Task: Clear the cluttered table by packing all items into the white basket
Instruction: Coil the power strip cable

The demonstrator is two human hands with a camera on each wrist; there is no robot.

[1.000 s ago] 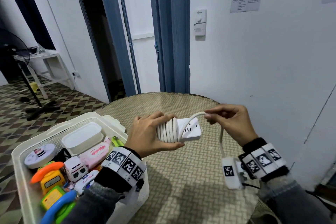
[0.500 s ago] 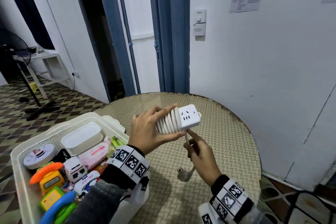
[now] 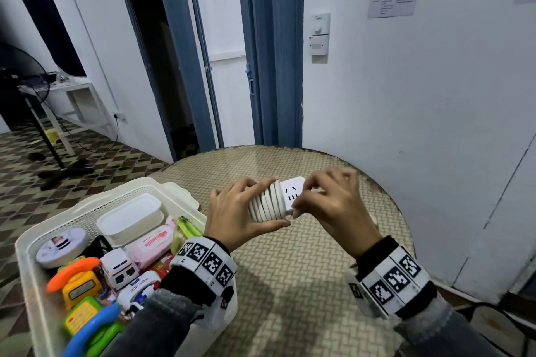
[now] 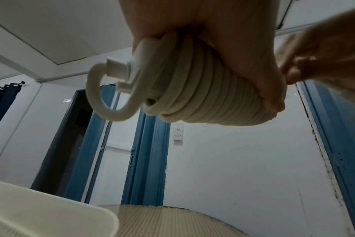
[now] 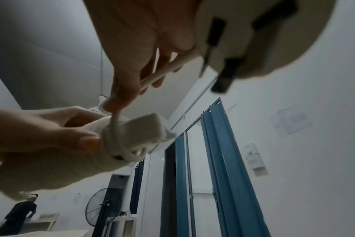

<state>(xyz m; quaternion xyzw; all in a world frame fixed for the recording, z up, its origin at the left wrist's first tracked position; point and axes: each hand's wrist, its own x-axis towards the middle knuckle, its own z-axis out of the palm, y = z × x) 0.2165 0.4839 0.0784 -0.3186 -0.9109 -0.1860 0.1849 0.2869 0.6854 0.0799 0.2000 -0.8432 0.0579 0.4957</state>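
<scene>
Round woven bench (image 3: 304, 284) against the far wall. White basket (image 3: 32, 275) on its near left edge, crammed with toys, a tub and a pink pack. Left hand (image 3: 237, 211) held up over the middle of the bench, right of the basket, fingers clamped round a power strip (image 3: 291, 193) wound in its own cord (image 3: 265, 206). Right hand (image 3: 333, 206) just beside, pinching the loose cord end; plug (image 5: 243, 40) dangling by that wrist.
</scene>
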